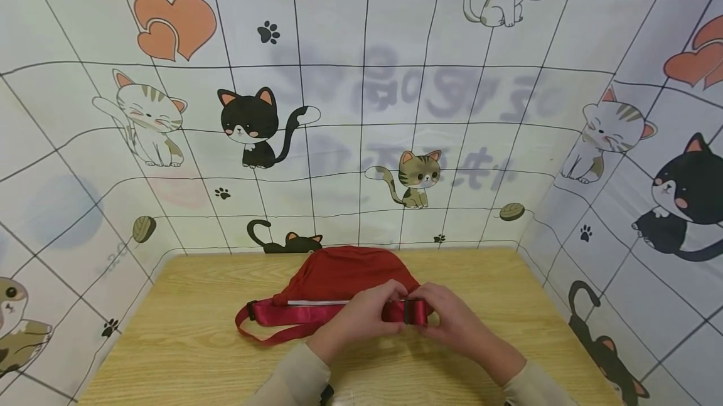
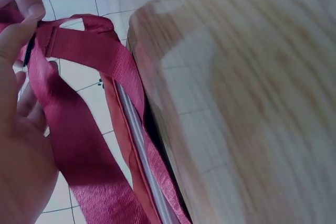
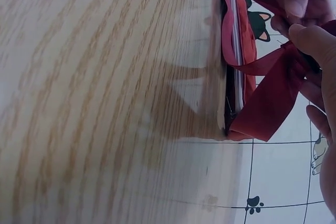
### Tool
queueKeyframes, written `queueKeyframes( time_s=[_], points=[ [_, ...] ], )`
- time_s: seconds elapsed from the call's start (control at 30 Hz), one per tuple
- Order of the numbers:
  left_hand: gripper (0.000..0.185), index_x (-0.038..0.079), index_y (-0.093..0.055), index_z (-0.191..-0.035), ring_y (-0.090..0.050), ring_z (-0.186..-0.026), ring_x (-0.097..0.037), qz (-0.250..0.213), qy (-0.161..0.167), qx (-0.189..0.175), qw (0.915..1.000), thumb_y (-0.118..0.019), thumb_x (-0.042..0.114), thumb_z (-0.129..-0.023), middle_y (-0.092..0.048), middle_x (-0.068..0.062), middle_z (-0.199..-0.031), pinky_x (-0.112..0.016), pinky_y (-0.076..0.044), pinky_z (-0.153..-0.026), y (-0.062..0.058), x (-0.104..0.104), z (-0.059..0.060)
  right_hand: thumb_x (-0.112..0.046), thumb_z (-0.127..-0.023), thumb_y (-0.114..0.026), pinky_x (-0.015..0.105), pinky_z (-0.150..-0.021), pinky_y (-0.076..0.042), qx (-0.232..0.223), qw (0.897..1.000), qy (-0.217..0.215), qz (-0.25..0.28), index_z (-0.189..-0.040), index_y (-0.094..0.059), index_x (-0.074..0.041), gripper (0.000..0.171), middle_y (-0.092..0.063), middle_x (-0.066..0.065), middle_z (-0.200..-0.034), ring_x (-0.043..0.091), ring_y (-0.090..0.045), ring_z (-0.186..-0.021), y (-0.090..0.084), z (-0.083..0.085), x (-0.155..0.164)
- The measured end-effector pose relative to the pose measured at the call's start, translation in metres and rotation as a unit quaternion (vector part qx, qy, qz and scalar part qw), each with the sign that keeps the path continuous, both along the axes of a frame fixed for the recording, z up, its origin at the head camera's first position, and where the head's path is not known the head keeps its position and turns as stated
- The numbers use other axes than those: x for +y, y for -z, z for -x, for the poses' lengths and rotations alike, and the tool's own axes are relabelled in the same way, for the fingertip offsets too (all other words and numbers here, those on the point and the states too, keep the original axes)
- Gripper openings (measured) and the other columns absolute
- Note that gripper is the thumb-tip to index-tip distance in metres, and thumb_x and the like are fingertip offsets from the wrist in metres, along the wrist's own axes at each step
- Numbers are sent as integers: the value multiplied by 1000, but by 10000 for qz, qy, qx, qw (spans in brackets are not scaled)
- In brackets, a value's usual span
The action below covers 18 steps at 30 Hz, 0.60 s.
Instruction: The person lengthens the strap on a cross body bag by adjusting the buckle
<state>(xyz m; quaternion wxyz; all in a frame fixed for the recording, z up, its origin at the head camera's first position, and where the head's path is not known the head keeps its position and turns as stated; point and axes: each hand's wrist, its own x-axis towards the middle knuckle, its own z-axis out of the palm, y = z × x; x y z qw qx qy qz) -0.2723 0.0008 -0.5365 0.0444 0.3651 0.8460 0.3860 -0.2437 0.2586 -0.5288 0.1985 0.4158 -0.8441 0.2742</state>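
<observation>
The left hand (image 1: pixel 369 312) and right hand (image 1: pixel 454 324) pinched the strap (image 1: pixel 302 315) at its buckle (image 1: pixel 406 312); a twist could have jammed it.

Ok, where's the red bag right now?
In the head view, the red bag sits at the far edge of the wooden table, near the middle, just beyond the left hand and right hand.

From my head view I see a red fabric waist bag (image 1: pixel 351 273) lying on the worktop (image 1: pixel 186 343), a pale zip (image 1: pixel 316 302) running along its near edge. Its glossy red strap (image 1: pixel 302 314) loops out left through a black adjuster (image 1: pixel 251 310); near the right end, a dark slider (image 1: pixel 407 312) on folded strap sits between the left fingers (image 1: pixel 391 290) and right fingers (image 1: pixel 427 293).
</observation>
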Motion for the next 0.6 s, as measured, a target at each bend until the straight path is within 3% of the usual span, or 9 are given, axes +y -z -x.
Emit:
queueKeyframes(
  time_s=[0.3,0.43,0.6],
  points=[
    [50,28,-64,-132,-62,-99,2,494,-150,842,9951,-94,30,-92,-69,16,-113,-21,-55,-87,-3,5,-3,1,-74,-101,35,-78,-63,-148,9998,-105,85,-125,-68,-9,62,-72,-3,-114,11,-67,-98,-1,1,1],
    [50,25,-64,-131,-61,-92,2,663,-154,1166,9908,-94,34,-92,-69,14,-108,-20,-54,-83,-4,6,-3,-5,-74,-103,33,-81,-61,35,9999,-88,67,-123,-69,-10,60,-73,-4,-115,12,-66,-100,-2,0,0],
    [49,23,-65,-128,-61,-89,2,691,-150,1492,9863,-94,38,-91,-70,14,-106,-19,-53,-80,-6,6,-3,-15,-81,-101,30,-80,-59,-62,9997,-112,197,-124,-70,-12,54,-69,-4,-118,8,-62,-100,-9,-4,-6]
  ],
)
